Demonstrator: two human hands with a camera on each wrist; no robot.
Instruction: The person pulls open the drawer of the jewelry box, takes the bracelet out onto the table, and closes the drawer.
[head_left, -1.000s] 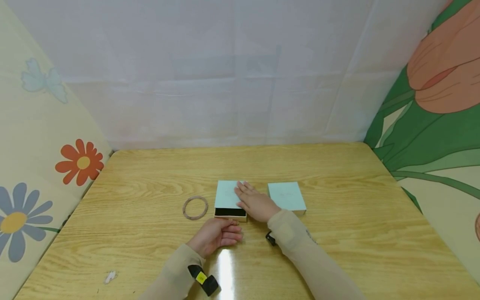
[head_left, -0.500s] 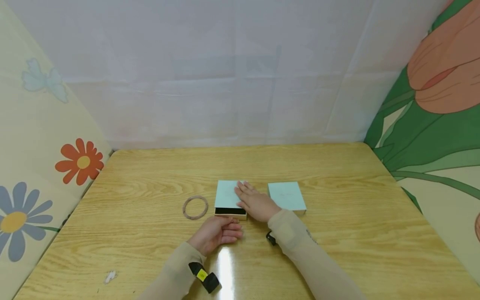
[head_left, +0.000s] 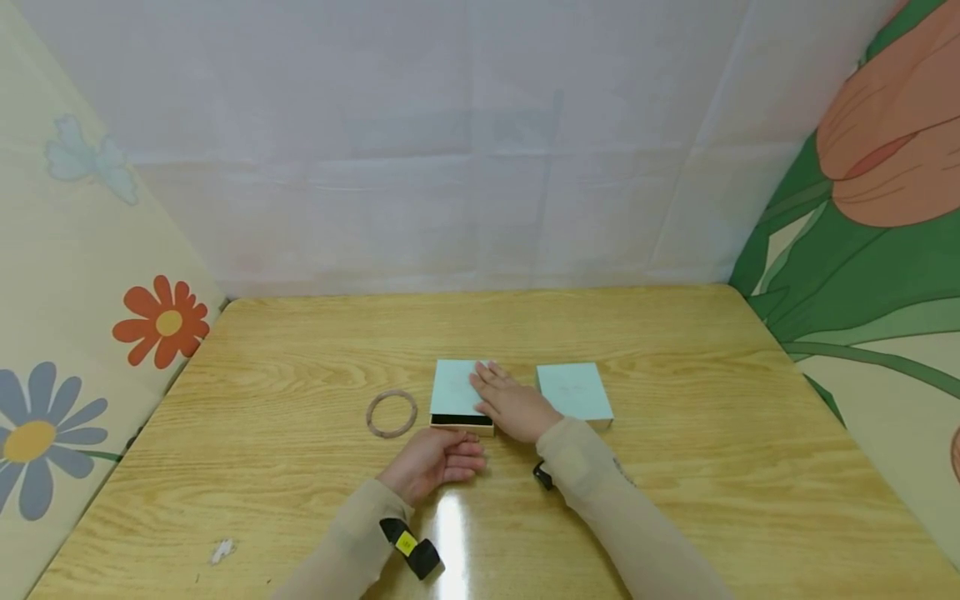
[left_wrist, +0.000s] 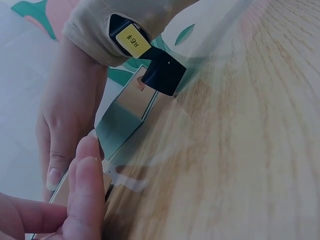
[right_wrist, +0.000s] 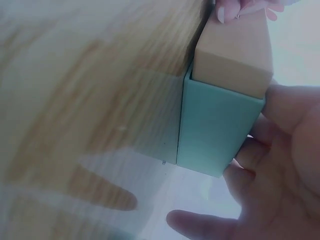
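A mint-green drawer box (head_left: 452, 385) lies mid-table, its beige drawer (right_wrist: 232, 52) sticking partway out toward me. A thin strip of the drawer's black inside shows in the head view. My right hand (head_left: 517, 410) rests flat on top of the box, fingers straight. At the drawer's front, my left hand (head_left: 431, 462) touches it with its fingertips, palm turned sideways and fingers loosely extended. Left of the box lies a pinkish-brown bangle (head_left: 369, 414). A second mint box (head_left: 574, 392) sits to the right, beside my right wrist.
The wooden table (head_left: 675, 500) runs back to a white cloth backdrop (head_left: 420, 225). Floral panels (head_left: 82, 333) flank it on the left and right. A small pale chipped patch (head_left: 222, 551) marks the table at the front left.
The drawer has slid a little farther into its sleeve, and the black strip has narrowed. My left hand has moved slightly forward with it; my right hand has stayed on the box.
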